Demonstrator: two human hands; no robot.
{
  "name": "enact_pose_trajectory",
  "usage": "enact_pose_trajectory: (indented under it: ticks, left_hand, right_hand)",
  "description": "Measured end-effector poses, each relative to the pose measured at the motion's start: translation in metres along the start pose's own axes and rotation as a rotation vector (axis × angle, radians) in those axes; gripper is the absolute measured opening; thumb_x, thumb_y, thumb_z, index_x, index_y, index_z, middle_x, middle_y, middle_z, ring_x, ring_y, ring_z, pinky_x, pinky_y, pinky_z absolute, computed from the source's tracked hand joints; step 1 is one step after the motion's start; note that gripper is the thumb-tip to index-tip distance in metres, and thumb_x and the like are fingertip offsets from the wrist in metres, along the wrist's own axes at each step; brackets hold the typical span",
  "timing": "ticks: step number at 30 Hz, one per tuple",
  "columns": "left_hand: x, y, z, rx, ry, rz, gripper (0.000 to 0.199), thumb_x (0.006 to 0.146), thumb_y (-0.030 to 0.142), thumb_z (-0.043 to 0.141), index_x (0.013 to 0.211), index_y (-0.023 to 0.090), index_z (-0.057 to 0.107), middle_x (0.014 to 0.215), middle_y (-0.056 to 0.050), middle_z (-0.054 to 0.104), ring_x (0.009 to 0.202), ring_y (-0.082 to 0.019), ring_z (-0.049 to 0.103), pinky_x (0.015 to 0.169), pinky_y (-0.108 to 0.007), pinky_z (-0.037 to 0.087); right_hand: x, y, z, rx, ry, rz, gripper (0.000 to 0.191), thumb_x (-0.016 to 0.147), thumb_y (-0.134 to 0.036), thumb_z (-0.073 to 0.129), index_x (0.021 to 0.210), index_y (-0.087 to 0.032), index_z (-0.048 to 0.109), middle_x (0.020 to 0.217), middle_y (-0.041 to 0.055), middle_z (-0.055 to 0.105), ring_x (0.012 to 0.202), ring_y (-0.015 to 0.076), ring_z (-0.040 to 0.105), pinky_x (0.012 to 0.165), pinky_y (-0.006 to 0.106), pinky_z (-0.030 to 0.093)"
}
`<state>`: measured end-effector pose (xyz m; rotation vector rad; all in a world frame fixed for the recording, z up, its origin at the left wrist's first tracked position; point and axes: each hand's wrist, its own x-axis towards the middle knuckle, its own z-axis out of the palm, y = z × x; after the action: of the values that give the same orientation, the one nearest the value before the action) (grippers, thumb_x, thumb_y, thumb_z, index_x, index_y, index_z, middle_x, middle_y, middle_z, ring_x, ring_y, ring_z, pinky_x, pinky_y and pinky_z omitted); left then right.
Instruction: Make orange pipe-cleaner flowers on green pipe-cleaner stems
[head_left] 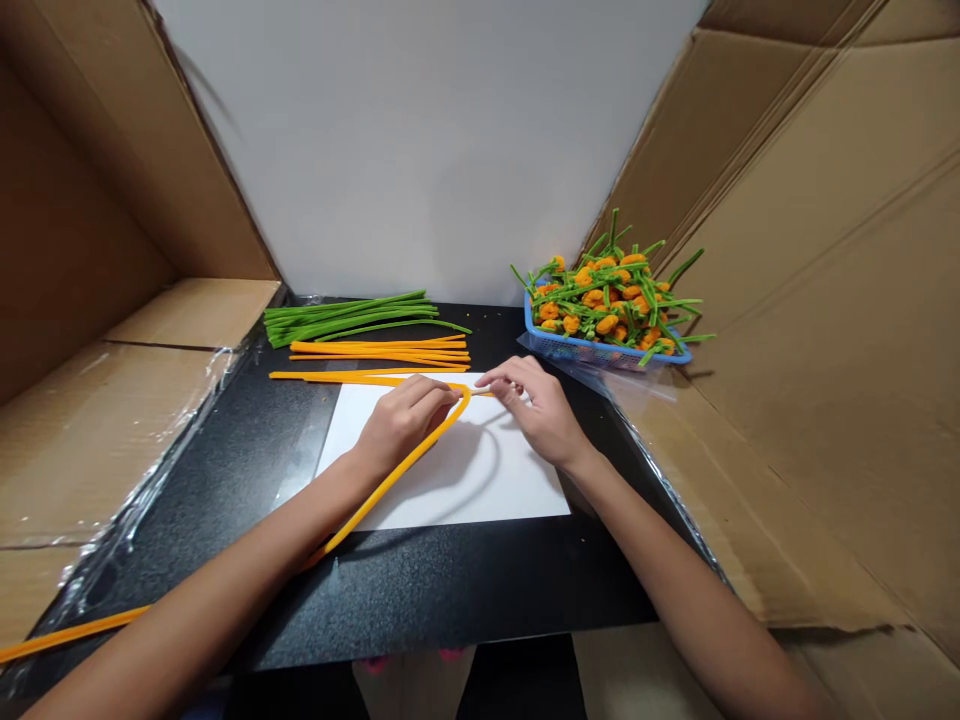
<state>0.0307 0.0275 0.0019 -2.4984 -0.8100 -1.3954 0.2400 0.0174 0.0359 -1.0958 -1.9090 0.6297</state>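
Note:
Above a white sheet of paper (450, 500), my left hand (401, 420) pinches an orange pipe cleaner (382, 487). Its long end hangs in a curve down toward the table's front edge and passes behind my left forearm. Close by on the right, my right hand (534, 405) has thumb and fingers closed on a thin pale stick (481, 391). The orange pipe cleaner bends over at the stick's left end, by my left fingertips. Whether it is wound around the stick I cannot tell.
Green pipe cleaners (352, 318) and orange pipe cleaners (375, 350) lie in bundles at the back left. A blue basket (592, 350) at the back right holds several orange flowers with green stems (606, 325). Cardboard walls (825, 300) flank the black table (420, 590).

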Motion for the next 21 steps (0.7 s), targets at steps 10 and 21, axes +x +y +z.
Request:
enact_pose_trajectory:
  ticks: [10,21]
  left_hand:
    - [-0.006,0.000,0.001,0.133,-0.090,0.080,0.017,0.093,0.005,0.050,0.090,0.015,0.064,0.085,-0.007,0.071,0.077,-0.018,0.065,0.071,-0.030,0.053]
    - [0.004,0.019,0.009,-0.778,0.047,-1.015,0.016,0.075,0.030,0.078,0.079,0.015,0.076,0.081,-0.007,0.076,0.077,-0.020,0.070,0.074,-0.032,0.055]
  right_hand:
    - [-0.006,-0.005,0.033,0.596,-0.086,0.478,0.033,0.075,-0.048,0.074,0.082,-0.016,0.071,0.074,0.0028,0.067,0.072,0.0151,0.060,0.064,0.025,0.044]
    - [-0.013,-0.007,0.035,-0.165,0.067,-0.068,0.011,0.090,-0.018,0.057,0.085,-0.019,0.067,0.087,0.0049,0.071,0.085,0.0189,0.063,0.077,0.030,0.047]
